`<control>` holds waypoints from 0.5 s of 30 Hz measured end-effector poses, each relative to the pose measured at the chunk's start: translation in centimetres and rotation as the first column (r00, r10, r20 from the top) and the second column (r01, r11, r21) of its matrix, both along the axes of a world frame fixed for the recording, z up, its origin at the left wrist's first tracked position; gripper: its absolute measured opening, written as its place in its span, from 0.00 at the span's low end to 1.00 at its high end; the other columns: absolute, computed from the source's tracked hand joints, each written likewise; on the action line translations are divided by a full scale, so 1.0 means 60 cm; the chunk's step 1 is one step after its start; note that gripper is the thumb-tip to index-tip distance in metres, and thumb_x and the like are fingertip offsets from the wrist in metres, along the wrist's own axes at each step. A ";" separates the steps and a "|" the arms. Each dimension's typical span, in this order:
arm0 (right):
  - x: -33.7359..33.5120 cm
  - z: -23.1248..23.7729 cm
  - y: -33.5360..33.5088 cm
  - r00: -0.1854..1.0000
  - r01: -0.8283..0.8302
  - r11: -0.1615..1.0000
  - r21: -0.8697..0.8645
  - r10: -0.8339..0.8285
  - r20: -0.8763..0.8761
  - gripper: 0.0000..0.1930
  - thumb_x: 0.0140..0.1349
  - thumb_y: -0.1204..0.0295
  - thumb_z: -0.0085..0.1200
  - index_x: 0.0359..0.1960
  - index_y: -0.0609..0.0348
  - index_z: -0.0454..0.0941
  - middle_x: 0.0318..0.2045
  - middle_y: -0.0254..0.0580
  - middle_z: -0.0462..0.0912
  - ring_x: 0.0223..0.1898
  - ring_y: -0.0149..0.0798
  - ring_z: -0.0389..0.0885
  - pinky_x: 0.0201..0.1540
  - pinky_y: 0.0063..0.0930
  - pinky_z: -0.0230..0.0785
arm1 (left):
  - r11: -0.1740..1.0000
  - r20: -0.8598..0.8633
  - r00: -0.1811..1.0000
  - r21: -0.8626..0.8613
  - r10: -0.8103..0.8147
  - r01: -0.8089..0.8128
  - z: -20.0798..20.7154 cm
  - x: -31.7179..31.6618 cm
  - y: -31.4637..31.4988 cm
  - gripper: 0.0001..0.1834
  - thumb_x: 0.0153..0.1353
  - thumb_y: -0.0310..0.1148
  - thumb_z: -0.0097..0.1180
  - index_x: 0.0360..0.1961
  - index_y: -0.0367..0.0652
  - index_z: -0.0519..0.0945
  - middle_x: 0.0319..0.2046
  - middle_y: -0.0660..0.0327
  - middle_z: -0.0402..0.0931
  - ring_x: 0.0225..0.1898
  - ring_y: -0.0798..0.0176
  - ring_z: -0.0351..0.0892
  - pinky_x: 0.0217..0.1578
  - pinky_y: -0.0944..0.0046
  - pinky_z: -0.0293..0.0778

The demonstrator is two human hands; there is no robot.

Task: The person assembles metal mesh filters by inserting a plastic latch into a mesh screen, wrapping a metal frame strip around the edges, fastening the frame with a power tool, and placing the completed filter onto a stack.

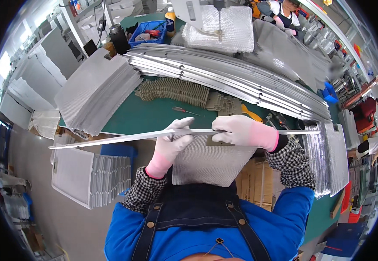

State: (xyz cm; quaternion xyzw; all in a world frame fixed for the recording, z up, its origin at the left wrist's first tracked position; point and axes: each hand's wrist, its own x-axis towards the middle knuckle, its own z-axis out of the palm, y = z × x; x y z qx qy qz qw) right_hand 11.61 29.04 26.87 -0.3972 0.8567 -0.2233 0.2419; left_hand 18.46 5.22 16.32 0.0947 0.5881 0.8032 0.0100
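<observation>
A long, thin silver metal strip (pixel 132 137) runs crosswise in front of my chest. My left hand (pixel 171 145), in a white and pink glove, is closed round it left of the middle. My right hand (pixel 247 131), gloved alike, pinches it with bent fingers right of the middle. Just below the strip, between it and my apron, is a grey metal mesh sheet (pixel 210 165); whether strip and sheet are joined I cannot tell. Beyond my hands, a screwdriver (pixel 188 112) lies on the green table (pixel 149 116).
Long metal strips (pixel 228 78) are piled across the back. Small tan pieces (pixel 171 92) stand in a row before them. Mesh sheets (pixel 97 89) stack at left, more mesh panels (pixel 328 161) at right. Framed panels (pixel 91 178) stand lower left. A yellow-handled tool (pixel 252 114) lies on the table.
</observation>
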 end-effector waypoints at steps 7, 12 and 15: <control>-0.012 0.012 0.142 0.966 0.250 0.968 0.012 -0.250 0.067 0.14 0.64 0.63 0.56 0.42 0.61 0.76 0.31 0.47 0.78 0.33 0.46 0.78 0.40 0.33 0.70 | 0.939 0.077 0.995 0.333 0.059 -0.081 -0.052 -0.005 -0.054 0.32 0.55 0.28 0.70 0.61 0.41 0.73 0.45 0.67 0.76 0.49 0.70 0.75 0.54 0.67 0.69; 0.003 -0.030 0.174 0.974 0.175 0.983 -0.050 -0.180 -0.140 0.12 0.65 0.64 0.55 0.41 0.60 0.77 0.31 0.48 0.78 0.35 0.48 0.79 0.40 0.36 0.71 | 0.932 0.006 0.999 0.358 0.050 -0.049 -0.063 -0.026 -0.031 0.23 0.57 0.28 0.66 0.53 0.47 0.73 0.46 0.66 0.74 0.50 0.67 0.73 0.55 0.64 0.68; 0.017 -0.032 0.179 0.950 0.189 0.982 -0.001 -0.183 -0.252 0.12 0.67 0.60 0.51 0.39 0.57 0.75 0.31 0.48 0.78 0.37 0.51 0.81 0.41 0.41 0.73 | 0.989 0.001 0.998 0.138 0.058 -0.058 -0.048 -0.026 -0.033 0.14 0.61 0.30 0.58 0.48 0.41 0.75 0.46 0.63 0.73 0.51 0.67 0.69 0.54 0.67 0.63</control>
